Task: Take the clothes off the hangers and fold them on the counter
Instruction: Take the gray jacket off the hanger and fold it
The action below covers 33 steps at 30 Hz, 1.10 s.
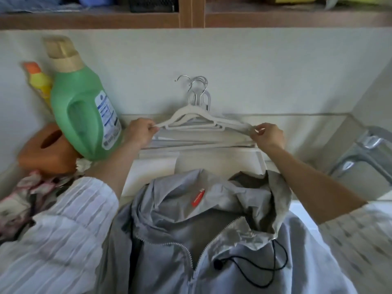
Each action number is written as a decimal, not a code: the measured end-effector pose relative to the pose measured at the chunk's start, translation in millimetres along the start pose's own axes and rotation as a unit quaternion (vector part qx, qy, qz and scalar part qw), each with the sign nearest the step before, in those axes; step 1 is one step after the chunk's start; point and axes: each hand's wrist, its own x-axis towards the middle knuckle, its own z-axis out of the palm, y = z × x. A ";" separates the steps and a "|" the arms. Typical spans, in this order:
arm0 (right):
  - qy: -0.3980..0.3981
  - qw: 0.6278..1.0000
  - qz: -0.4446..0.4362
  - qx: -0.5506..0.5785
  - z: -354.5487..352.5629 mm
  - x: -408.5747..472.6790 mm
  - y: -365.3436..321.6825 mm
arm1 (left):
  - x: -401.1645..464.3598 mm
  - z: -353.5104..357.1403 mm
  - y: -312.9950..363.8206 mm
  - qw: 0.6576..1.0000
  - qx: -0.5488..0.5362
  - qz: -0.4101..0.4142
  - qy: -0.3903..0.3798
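risk noted first: the pale plastic hanger with a metal hook (192,120) was held out over a stack of similar white hangers (198,129) leaning at the wall; judged that setting it down carelessly could snag the hooks together or tip the stack, and that the left forearm, close beside the large green detergent bottle (84,111), could knock that leaning bottle over onto the orange box (45,151) below it. the grey zip-front hooded jacket with a black drawstring (207,234) lay crumpled and unfolded on the white tabletop (152,166), nearest the person, already off its hanger; its loose cord could catch in a fold. grip: left hand (141,132) pinched the hanger's left arm tip between thumb and curled fingers, a narrow closed hold. right hand (268,134) pinched the right arm tip likewise, fingers curled tight. a patterned garment (23,198) lay at the far left, partly hidden by a white sleeve.
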 end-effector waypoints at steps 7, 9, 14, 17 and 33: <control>-0.032 0.999 0.002 -0.022 -0.3 2.5 -9.1 | -4.0 4.5 1.4 0.999 -0.008 -0.029 -0.017; 0.015 0.998 -0.056 0.004 -9.2 -11.1 -21.7 | -16.9 -6.3 12.9 0.999 -0.050 -0.008 0.016; -0.327 0.903 -0.098 -0.260 -34.5 -63.2 -53.6 | -79.6 -23.8 65.6 0.965 -0.172 0.034 -0.195; -0.390 0.811 -0.102 -0.424 -45.4 -96.1 -56.3 | -111.9 -25.0 81.3 0.947 -0.040 0.073 -0.312; 0.044 0.940 -0.320 0.109 -135.6 -177.2 -89.7 | -190.1 -46.6 61.6 0.956 0.041 0.000 -0.289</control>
